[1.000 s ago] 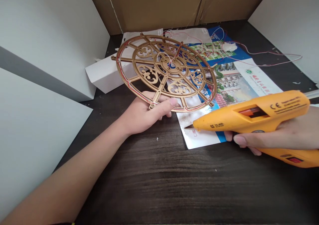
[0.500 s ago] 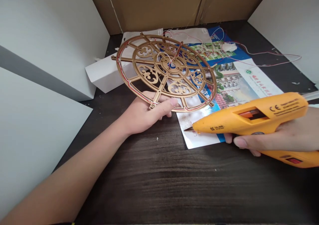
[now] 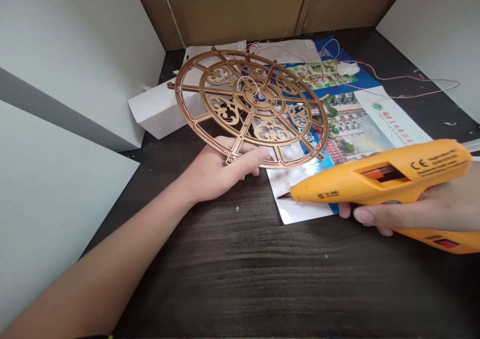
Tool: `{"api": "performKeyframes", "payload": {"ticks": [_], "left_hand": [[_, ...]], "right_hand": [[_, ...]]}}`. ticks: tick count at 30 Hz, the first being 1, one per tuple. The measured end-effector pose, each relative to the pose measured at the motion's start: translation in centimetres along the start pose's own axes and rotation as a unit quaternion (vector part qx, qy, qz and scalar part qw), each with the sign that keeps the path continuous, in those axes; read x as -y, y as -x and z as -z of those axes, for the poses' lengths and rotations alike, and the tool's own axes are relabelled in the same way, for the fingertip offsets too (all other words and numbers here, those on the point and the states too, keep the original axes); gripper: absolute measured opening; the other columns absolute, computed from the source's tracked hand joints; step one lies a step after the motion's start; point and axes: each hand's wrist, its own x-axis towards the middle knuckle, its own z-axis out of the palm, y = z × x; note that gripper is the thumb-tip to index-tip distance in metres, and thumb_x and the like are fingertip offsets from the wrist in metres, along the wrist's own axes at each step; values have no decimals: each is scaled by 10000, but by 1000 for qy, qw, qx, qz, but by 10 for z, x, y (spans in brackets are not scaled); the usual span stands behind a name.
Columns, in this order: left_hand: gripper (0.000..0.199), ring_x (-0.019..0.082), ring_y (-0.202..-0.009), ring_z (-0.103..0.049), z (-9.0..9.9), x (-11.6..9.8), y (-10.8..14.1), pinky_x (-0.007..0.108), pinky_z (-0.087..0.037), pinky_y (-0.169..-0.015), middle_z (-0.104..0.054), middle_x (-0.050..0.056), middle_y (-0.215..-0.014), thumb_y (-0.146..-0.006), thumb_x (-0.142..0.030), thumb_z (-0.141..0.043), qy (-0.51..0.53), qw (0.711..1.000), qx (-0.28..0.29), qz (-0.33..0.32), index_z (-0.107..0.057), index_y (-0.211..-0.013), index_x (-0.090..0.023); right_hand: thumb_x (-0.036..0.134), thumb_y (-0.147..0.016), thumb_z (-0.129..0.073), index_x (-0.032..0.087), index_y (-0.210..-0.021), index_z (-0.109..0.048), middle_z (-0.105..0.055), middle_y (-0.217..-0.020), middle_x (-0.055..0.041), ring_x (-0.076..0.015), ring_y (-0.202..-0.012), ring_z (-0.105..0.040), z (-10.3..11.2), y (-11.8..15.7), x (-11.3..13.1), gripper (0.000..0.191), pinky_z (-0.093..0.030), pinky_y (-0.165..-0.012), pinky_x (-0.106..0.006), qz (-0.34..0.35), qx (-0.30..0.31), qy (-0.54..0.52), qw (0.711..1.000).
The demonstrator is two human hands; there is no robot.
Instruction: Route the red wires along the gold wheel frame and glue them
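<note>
A round gold openwork frame point(image 3: 245, 124) is tilted above the table, with red and white wires running along its rim and a white wire looped at its hub. My left hand point(image 3: 221, 171) grips its near edge, thumb on top and fingers beneath. On the right, my right hand point(image 3: 420, 214) is closed round the handle of a yellow glue gun point(image 3: 378, 174). The gun points left, its dark nozzle low over the corner of a printed brochure point(image 3: 307, 211), apart from the frame.
Behind the frame lie a white box point(image 3: 161, 108) and white papers point(image 3: 288, 51). Loose red and white wires point(image 3: 408, 77) trail beside a crumpled white piece point(image 3: 348, 68). Pale panels point(image 3: 86, 44) flank the dark wooden table point(image 3: 232, 274); brown board point(image 3: 240, 9) closes the back.
The glue gun and my right hand have shifted very slightly to the right in view. Both hands keep their holds, and the frame has barely moved.
</note>
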Motion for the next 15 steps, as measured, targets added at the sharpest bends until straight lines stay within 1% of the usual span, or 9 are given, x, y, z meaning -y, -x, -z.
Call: {"api": "performKeyframes", "payload": {"ticks": [1, 3, 7, 12, 15], "left_hand": [[457, 106, -588, -582, 0, 0, 0, 241, -481, -602, -665, 18, -636, -976, -488, -578, 0, 1000, 0, 2, -716, -676, -172], [460, 113, -587, -588, -1, 0, 0, 243, -484, -590, -667, 21, -637, -974, -500, -577, -1, 1000, 0, 6, -725, -683, -176], [462, 116, -580, -590, -1, 0, 0, 243, -483, -580, -665, 21, -625, -972, -514, -573, -5, 1000, -3, 6, -735, -697, -180], [452, 124, -616, -613, -1, 1, 0, 243, -491, -600, -684, 26, -649, -968, -511, -582, -7, 1000, -7, 10, -736, -703, -178], [456, 127, -624, -617, -1, 0, 0, 247, -493, -609, -676, 26, -642, -973, -508, -575, -7, 1000, -5, 8, -736, -706, -176]], "right_hand": [[941, -694, -464, 327, -691, -751, -755, -712, -25, -240, -683, -729, 1, 0, 2, 678, -620, -652, -332, -6, 41, -12, 999], [951, -688, -440, 333, -658, -732, -750, -711, -20, -241, -686, -721, 3, -1, 7, 684, -606, -655, -344, -21, 65, -11, 998], [968, -656, -437, 341, -624, -714, -746, -701, -12, -247, -666, -708, 5, -1, 11, 686, -586, -636, -367, -30, 61, 0, 998], [966, -667, -459, 340, -688, -735, -753, -712, -25, -265, -690, -715, 4, 0, 6, 684, -589, -672, -392, -27, 35, -8, 999], [951, -686, -468, 337, -721, -740, -753, -704, -34, -268, -681, -718, 5, 0, 5, 673, -587, -647, -389, -25, 29, -39, 999]]}}
